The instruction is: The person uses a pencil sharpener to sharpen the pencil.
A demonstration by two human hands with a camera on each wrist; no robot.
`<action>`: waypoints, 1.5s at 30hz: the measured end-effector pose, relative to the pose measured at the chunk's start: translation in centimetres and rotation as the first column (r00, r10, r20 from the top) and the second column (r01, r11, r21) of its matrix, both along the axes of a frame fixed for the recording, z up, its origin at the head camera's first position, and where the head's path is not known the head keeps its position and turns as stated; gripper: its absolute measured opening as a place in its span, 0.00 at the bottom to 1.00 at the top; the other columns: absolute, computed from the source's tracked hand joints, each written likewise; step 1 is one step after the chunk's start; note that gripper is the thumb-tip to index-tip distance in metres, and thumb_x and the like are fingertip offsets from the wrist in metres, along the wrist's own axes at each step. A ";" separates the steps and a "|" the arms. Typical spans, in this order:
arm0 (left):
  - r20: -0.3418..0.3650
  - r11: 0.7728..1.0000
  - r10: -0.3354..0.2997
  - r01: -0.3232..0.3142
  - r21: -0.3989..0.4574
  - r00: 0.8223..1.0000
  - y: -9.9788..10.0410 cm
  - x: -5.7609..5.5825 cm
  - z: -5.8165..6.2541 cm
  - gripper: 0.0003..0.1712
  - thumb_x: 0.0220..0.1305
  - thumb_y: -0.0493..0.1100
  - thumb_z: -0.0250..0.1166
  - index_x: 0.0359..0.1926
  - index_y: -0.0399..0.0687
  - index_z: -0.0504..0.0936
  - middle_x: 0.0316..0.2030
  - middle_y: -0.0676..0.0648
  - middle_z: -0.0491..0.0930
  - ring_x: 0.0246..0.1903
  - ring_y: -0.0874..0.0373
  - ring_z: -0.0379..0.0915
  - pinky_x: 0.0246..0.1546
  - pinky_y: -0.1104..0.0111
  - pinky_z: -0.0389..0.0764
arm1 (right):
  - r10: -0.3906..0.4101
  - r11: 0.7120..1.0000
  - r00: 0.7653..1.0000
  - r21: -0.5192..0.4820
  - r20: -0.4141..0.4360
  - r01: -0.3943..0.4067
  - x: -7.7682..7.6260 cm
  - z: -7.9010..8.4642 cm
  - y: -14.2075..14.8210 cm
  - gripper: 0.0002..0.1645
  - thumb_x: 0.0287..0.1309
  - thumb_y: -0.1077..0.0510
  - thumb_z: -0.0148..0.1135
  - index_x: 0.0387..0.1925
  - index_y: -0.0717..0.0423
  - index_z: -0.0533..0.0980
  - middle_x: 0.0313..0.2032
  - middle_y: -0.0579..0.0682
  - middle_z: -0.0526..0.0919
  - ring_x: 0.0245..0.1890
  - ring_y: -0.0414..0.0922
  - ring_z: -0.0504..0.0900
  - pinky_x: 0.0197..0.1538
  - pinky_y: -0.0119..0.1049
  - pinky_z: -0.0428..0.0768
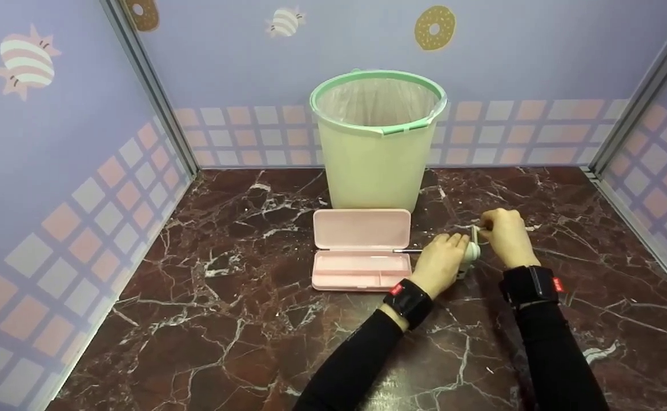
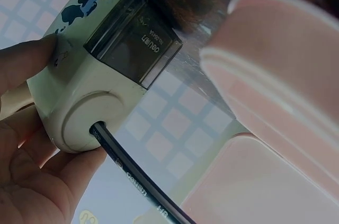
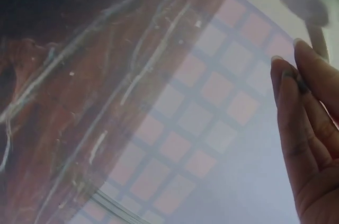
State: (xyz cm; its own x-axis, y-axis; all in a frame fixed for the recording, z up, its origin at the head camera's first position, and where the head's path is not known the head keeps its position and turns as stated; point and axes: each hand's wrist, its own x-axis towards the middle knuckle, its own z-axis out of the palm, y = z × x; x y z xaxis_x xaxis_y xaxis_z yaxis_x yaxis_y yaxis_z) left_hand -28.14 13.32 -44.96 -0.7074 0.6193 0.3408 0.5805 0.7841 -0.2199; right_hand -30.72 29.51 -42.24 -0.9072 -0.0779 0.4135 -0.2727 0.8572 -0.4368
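Note:
My left hand grips a pale green-white pencil sharpener with a dark clear shavings drawer. Thumb and fingers wrap its body from both sides. A black pencil sticks out of the round hole in its front, pointing left over the pencil case in the head view. On the sharpener's other side, my right hand pinches the end of the crank handle. The crank's arm runs down behind the thumb in the right wrist view; its knob is hidden by the fingers.
A pink pencil case lies with its lid up, left of the sharpener. Behind it stands a tall pale green bin with a clear liner. Patterned panels close off the back and sides of the marbled table.

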 end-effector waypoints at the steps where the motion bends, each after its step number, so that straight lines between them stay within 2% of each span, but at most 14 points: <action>1: -0.005 1.000 -0.003 0.003 0.001 1.000 0.0 0.0 0.0 0.29 0.59 0.44 0.65 0.64 0.51 0.76 0.58 0.53 0.80 0.53 0.60 0.78 0.59 0.72 0.74 | 0.003 1.000 1.000 0.005 0.003 -0.003 -0.1 -0.1 0.0 0.03 0.47 0.74 0.68 0.24 0.69 0.80 0.26 0.66 0.85 0.28 0.62 0.83 0.36 0.56 0.78; 9: -0.016 1.000 -0.007 0.007 0.000 1.000 0.0 0.0 -0.2 0.28 0.60 0.44 0.64 0.63 0.52 0.76 0.58 0.54 0.80 0.53 0.60 0.78 0.59 0.73 0.75 | 0.034 0.999 0.999 0.022 0.020 -0.034 -0.8 -0.3 0.3 0.03 0.44 0.74 0.69 0.23 0.69 0.80 0.25 0.65 0.84 0.28 0.60 0.82 0.36 0.55 0.79; 20: -0.015 1.000 -0.007 0.007 -0.003 1.000 0.1 0.1 -0.1 0.29 0.60 0.45 0.65 0.64 0.51 0.76 0.58 0.54 0.80 0.53 0.60 0.77 0.59 0.73 0.74 | 0.068 0.996 0.993 0.048 0.095 -0.072 -1.5 -0.2 0.8 0.04 0.43 0.73 0.69 0.20 0.67 0.80 0.23 0.61 0.83 0.26 0.57 0.80 0.35 0.52 0.77; 26: -0.024 1.000 -0.005 0.006 0.012 1.000 0.2 0.1 -0.3 0.29 0.59 0.45 0.66 0.63 0.52 0.76 0.57 0.54 0.81 0.52 0.60 0.78 0.56 0.73 0.77 | 0.066 0.995 0.991 0.064 0.113 -0.073 -1.6 -0.1 0.8 0.04 0.42 0.73 0.68 0.20 0.67 0.80 0.23 0.61 0.84 0.27 0.58 0.81 0.36 0.53 0.77; 34: -0.051 1.000 -0.008 0.009 0.023 0.999 0.1 0.0 -0.4 0.27 0.60 0.43 0.65 0.62 0.52 0.77 0.56 0.54 0.81 0.50 0.61 0.78 0.53 0.74 0.78 | 0.060 0.996 0.994 0.062 0.093 -0.066 -1.7 -0.2 0.6 0.04 0.41 0.73 0.68 0.20 0.67 0.80 0.23 0.62 0.84 0.27 0.58 0.81 0.36 0.54 0.77; 41: -0.061 1.000 -0.007 0.008 0.016 0.998 -0.3 0.0 -0.2 0.28 0.59 0.43 0.64 0.62 0.51 0.77 0.57 0.54 0.81 0.50 0.61 0.78 0.54 0.74 0.78 | 0.045 0.997 0.992 0.063 0.115 -0.052 -2.0 -0.1 0.4 0.03 0.43 0.73 0.68 0.21 0.67 0.81 0.24 0.62 0.85 0.28 0.59 0.82 0.38 0.55 0.78; 45: -0.055 1.000 -0.004 0.005 0.028 0.999 -0.2 -0.1 -0.4 0.28 0.60 0.43 0.65 0.63 0.51 0.77 0.57 0.54 0.81 0.51 0.60 0.78 0.54 0.74 0.78 | 0.053 0.994 0.988 0.086 0.144 -0.066 -2.3 -0.7 0.3 0.04 0.43 0.74 0.66 0.21 0.67 0.81 0.24 0.63 0.85 0.28 0.59 0.82 0.37 0.54 0.79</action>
State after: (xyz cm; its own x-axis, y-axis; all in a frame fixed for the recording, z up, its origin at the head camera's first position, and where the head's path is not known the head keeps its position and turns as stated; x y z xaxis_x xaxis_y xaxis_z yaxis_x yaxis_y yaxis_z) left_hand -28.25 13.13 -45.34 -0.6846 0.6119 0.3961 0.5717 0.7878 -0.2291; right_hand -32.98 29.82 -42.90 -0.9485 -0.1648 0.2704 -0.2656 0.8790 -0.3960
